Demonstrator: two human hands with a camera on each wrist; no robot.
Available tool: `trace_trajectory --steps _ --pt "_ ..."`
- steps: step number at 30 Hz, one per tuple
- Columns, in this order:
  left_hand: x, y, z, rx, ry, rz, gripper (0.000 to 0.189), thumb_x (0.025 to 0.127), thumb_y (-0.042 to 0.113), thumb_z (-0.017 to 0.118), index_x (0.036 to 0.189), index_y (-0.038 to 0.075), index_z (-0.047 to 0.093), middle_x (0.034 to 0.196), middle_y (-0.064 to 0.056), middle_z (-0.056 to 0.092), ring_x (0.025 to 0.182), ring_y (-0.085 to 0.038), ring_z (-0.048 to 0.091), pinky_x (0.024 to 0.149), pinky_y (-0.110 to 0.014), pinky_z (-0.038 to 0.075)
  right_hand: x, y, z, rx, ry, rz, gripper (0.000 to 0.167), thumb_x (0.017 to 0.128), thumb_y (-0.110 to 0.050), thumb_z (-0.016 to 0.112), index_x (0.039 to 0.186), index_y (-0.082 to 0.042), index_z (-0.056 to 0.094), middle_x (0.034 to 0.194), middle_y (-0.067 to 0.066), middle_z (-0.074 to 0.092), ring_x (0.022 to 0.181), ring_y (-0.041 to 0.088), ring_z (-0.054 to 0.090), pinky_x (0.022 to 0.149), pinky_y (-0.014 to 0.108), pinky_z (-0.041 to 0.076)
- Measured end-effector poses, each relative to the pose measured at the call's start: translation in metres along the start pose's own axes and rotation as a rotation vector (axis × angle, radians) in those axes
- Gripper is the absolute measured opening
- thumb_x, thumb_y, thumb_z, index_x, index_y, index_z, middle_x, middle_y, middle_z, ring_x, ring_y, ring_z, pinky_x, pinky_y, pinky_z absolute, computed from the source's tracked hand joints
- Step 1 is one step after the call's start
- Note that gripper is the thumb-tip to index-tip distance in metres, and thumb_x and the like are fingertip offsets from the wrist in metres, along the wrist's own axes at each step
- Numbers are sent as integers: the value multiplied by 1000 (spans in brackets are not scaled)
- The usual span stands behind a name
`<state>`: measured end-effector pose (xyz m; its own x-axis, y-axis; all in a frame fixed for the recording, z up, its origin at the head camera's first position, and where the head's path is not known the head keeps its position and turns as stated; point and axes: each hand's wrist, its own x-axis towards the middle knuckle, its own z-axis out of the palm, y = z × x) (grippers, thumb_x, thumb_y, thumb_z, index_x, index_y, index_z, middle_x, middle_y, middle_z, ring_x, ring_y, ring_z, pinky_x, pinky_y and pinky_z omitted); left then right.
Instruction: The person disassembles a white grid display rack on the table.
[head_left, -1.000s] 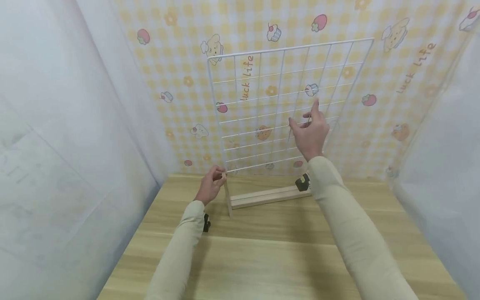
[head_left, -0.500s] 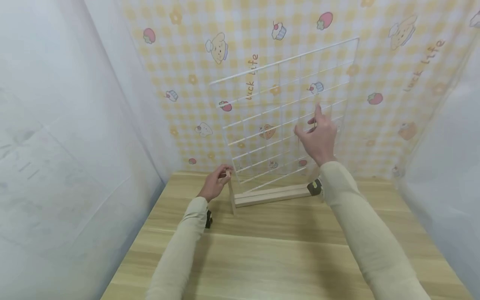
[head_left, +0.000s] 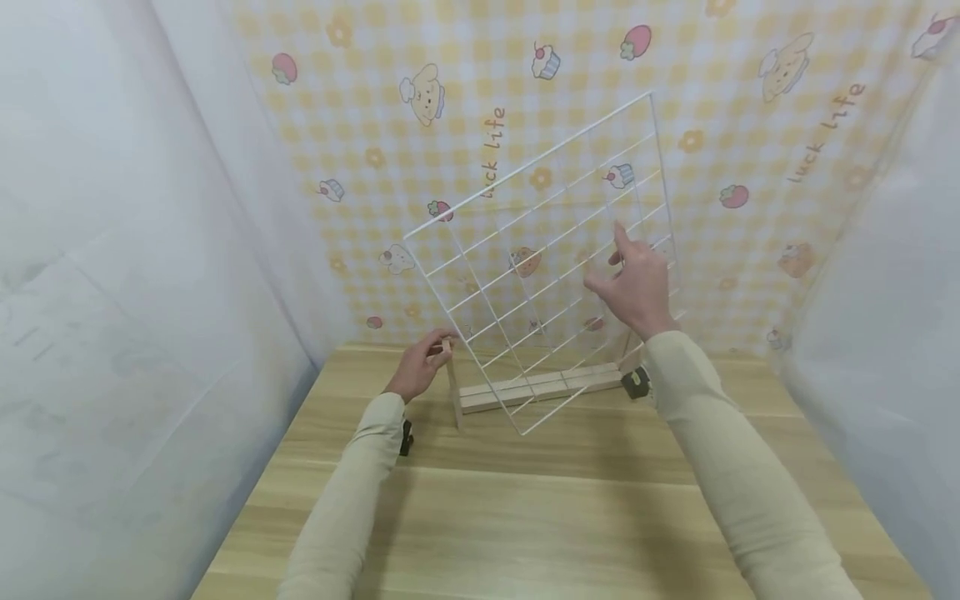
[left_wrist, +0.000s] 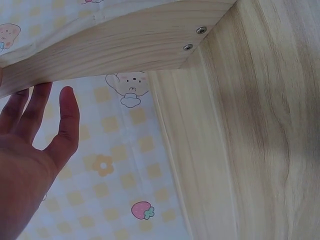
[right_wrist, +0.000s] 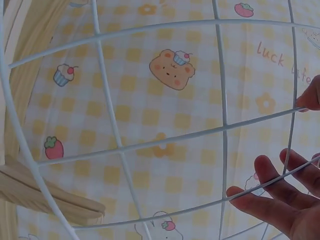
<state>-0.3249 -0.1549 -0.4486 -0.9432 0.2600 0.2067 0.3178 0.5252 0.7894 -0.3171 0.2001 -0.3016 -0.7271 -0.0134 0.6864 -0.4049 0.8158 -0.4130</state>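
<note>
My right hand (head_left: 637, 279) holds a white wire grid panel (head_left: 528, 166) in front of the patterned backdrop. The panel is tilted, its lower left corner low and toward me. In the right wrist view the fingers (right_wrist: 272, 200) curl at the wires (right_wrist: 223, 128), with the thumb on a crossing. Below stands a wooden stand (head_left: 480, 398), two uprights joined by low parallel bars. My left hand (head_left: 420, 362) grips the top of its left upright. The left wrist view shows that board (left_wrist: 125, 45) with two screws near its lower end and fingertips against its edge.
The stand sits on a wood-grain table (head_left: 525, 525). A yellow checked backdrop (head_left: 720, 275) with printed cartoons hangs right behind it. White sheets (head_left: 97, 317) close off both sides. Black wrist cameras (head_left: 636, 382) show at the cuffs.
My right hand has turned the wire grid panel: its upper left corner has come down and its lower edge forward over the stand's bars. My left hand stays at the upright.
</note>
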Motion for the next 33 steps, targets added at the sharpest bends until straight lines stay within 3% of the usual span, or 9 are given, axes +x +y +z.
trace_trajectory --steps 10,17,23,25,33 --pt "1 2 -4 -9 7 -6 35 101 12 58 136 15 55 147 -14 55 135 -44 54 108 -60 50 -8 16 -6 -26 -102 -5 77 78 -20 76 145 3 47 100 27 74 82 43 66 70 48 55" --pt "-3 -1 -5 -15 8 3 35 101 12 60 135 18 56 143 -16 58 131 -41 57 107 -56 53 -20 22 -13 -73 -239 28 82 79 -26 77 147 4 43 104 28 73 63 33 61 57 34 49" --pt "-11 -2 -5 -19 14 -8 35 100 12 62 134 17 57 142 -16 59 130 -41 59 105 -56 54 -34 28 -12 -130 -356 25 100 77 -51 83 149 4 40 108 28 72 82 41 69 73 50 60" --pt "-14 -1 -5 -11 14 0 35 100 12 62 134 16 56 141 -16 59 130 -42 59 104 -57 55 -37 30 -12 -149 -379 19 97 80 -49 81 149 4 39 107 28 72 86 42 69 78 52 60" --pt "-15 -1 -6 -11 10 -8 33 99 14 63 132 16 59 142 -19 58 127 -41 60 103 -56 56 -44 44 -12 -197 -441 13 86 79 -30 78 148 5 40 96 22 73 72 29 66 65 42 60"
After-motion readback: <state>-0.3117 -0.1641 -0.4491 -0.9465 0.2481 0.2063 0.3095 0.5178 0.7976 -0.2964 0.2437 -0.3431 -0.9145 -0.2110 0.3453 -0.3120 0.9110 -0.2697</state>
